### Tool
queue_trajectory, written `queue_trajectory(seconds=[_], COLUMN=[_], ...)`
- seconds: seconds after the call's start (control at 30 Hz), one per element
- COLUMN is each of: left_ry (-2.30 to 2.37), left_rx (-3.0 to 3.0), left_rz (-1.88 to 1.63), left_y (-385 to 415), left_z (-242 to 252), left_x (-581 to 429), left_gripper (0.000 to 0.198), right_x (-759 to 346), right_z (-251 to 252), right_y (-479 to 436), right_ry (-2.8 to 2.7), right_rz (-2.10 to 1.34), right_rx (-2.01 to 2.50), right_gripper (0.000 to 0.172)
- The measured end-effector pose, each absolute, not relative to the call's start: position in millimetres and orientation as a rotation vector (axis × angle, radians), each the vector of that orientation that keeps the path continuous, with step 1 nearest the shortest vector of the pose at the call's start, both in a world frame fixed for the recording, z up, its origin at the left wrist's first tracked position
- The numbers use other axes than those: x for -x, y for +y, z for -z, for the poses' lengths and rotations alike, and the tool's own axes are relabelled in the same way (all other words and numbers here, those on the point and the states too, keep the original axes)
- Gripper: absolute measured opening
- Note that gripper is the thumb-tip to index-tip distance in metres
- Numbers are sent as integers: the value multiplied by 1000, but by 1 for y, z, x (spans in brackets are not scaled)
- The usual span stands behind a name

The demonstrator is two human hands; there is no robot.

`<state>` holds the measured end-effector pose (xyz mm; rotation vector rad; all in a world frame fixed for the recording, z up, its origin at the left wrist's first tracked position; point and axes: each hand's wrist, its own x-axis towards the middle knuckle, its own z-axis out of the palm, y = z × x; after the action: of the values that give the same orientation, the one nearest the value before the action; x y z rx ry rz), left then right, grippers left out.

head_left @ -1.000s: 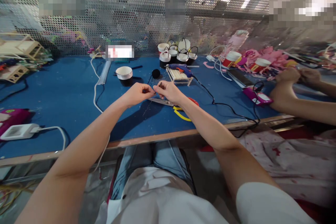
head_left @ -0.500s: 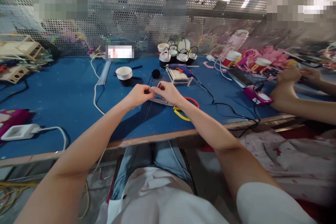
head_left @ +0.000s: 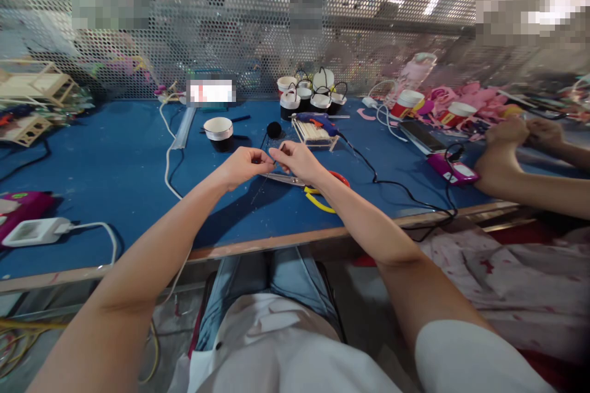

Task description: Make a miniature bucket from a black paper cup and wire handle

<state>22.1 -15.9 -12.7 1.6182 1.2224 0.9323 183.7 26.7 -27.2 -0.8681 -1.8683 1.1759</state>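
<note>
My left hand [head_left: 244, 167] and my right hand [head_left: 297, 161] meet above the blue table [head_left: 124, 166], fingertips pinched close together. Something thin and dark shows at the fingertips, too small to name. A dark strand runs from there up to a small black ball [head_left: 273, 129]. Under my right hand lie scissors [head_left: 321, 200] with red and yellow handles, blades pointing left. Behind that hand a blue glue gun [head_left: 318, 121] rests on a small wooden stick rack [head_left: 314, 135]. A black and white cup [head_left: 218, 134] stands behind my left hand.
Several small cups with black handles [head_left: 304, 98] stand at the back by the mesh partition [head_left: 258, 43]. On the right are a purple box [head_left: 453, 169], a phone [head_left: 421, 137], pink pieces [head_left: 483, 101] and another person's hands [head_left: 507, 131]. Cables cross both sides.
My fingertips have shifted slightly, and those of my right hand are a little further apart from my left. The cups, scissors and glue gun have not moved.
</note>
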Motion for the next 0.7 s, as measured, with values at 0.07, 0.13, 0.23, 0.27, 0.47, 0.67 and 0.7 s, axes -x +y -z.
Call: queue_trajectory(seconds=[0.07,0.13,0.23,0.27,0.47,0.67,0.7], left_ry=[1236,1243,1237,1231,1207,1192,1196], left_rx=[-1626,-1617,-1584,-1568,-1449,-1417,-1408], left_rz=[-933,-933,-939,-935,-926,-944,-950], left_y=[-16,-16,-17,-17,-16,-18,-18], left_z=[14,15,14,14,13,14,14], left_x=[-23,-25,-26,-26,-24,-27,-28], left_gripper=[21,21,21,21,18,18,18], right_x=[-183,-183,-182,-182,-182,-183,-183], right_z=[26,25,23,23,24,26,26], right_y=[25,24,22,21,24,26,27], right_ry=[-1867,-1862,-1843,-1836,-1786,-1833,-1831], right_rz=[-1139,-1104,-1084,-1098,-1329,-1264,-1261], right_rx=[889,910,937,934,809,786,783], right_gripper=[43,43,43,43,40,38,38])
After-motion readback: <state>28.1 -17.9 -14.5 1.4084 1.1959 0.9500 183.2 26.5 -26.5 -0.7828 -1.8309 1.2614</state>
